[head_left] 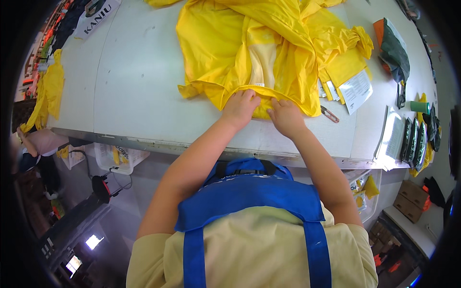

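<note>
A shiny yellow garment (pixel 211 53), thin like rainwear, lies spread and rumpled on the pale table in front of me. A cream ribbed panel (pixel 261 65) shows in its middle, with a small white label (pixel 260 85) at the near edge. My left hand (pixel 241 106) is closed on this near edge, left of the label. Close by on the right, my right hand (pixel 286 116) grips the same edge, its thumb toward the left hand. The fingertips of both are partly hidden in the cloth.
Thread snips (pixel 329 114) lie right of the garment, near printed sheets (pixel 356 91). Farther right are a dark green and orange bag (pixel 394 50), a green cylinder (pixel 420 106) and several dark packs (pixel 414 141). Another person's hand (pixel 20 133) touches yellow cloth (pixel 50 91) at far left.
</note>
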### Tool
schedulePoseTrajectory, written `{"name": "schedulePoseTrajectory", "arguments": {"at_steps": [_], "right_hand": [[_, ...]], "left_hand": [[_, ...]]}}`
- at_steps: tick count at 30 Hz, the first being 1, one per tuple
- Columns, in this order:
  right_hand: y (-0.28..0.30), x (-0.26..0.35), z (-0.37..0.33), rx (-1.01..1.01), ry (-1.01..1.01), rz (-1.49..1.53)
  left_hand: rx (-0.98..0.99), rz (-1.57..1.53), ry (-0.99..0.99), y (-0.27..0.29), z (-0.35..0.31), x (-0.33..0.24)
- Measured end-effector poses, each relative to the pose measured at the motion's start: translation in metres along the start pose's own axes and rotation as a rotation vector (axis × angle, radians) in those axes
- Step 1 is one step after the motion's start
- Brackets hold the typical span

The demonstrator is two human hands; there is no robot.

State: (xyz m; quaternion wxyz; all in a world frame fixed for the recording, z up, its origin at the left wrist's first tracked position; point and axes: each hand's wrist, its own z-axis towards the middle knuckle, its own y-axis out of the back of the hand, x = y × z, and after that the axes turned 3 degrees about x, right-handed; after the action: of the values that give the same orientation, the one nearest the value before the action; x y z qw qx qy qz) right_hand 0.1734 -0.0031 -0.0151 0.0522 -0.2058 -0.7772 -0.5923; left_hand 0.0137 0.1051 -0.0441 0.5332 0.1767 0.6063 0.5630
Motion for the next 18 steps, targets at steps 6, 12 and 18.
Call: {"name": "schedulePoseTrajectory", "arguments": {"at_steps": [6, 12, 18], "right_hand": [[-0.018, 0.005, -0.014, -0.35, -0.026, -0.01], [-0.002, -0.009, -0.022, -0.304, 0.037, -0.226], [0.003, -0.023, -0.001, -0.311, 0.027, -0.232]], "left_hand": [[-0.03, 0.171, -0.043, -0.007, 0.004, 0.001], [0.11, 0.163, 0.027, -0.005, 0.018, 0.001], [0.023, 0.159, -0.01, 0.012, -0.002, 0.002]]}}
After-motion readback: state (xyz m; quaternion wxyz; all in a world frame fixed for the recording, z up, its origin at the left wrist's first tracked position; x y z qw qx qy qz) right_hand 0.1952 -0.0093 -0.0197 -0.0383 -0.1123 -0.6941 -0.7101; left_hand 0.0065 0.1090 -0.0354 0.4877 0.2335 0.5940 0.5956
